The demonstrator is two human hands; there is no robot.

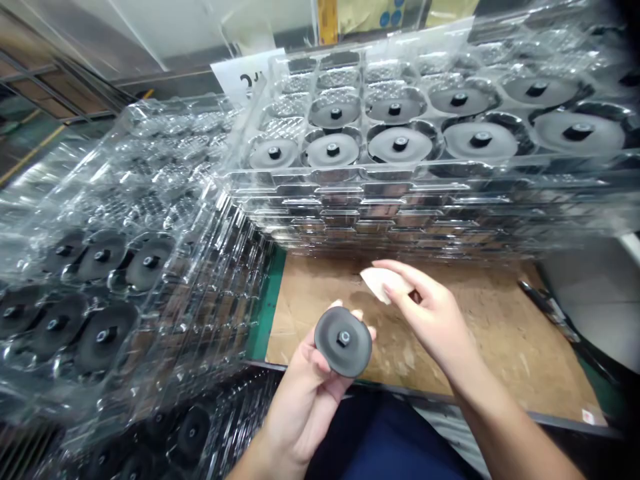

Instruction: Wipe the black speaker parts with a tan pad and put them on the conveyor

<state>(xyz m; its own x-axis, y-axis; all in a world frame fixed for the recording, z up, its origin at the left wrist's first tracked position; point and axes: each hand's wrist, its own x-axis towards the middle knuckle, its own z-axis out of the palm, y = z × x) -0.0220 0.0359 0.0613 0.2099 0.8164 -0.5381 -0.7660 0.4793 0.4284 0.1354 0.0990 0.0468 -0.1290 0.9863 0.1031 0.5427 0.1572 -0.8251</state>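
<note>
A round dark grey disc [333, 353] with a small raised hub at its centre rests in my left hand [313, 397]. The fingers curl round its rim, and the hub side faces up toward me. To the right and a little farther off, my right hand [430, 310] pinches a folded white cloth [383, 281] between thumb and fingers. Cloth and disc are apart. Both hands are above a cardboard sheet [415, 353] on the bench. The underside of the disc is hidden by my left hand.
Beyond the cardboard stands a stack of clear plastic trays [350, 217] with similar discs [400, 143] in the top one. Another tray stack [200, 220] is at the left, partly filled with discs [103, 257]. A black pen-like tool [547, 307] lies at the right.
</note>
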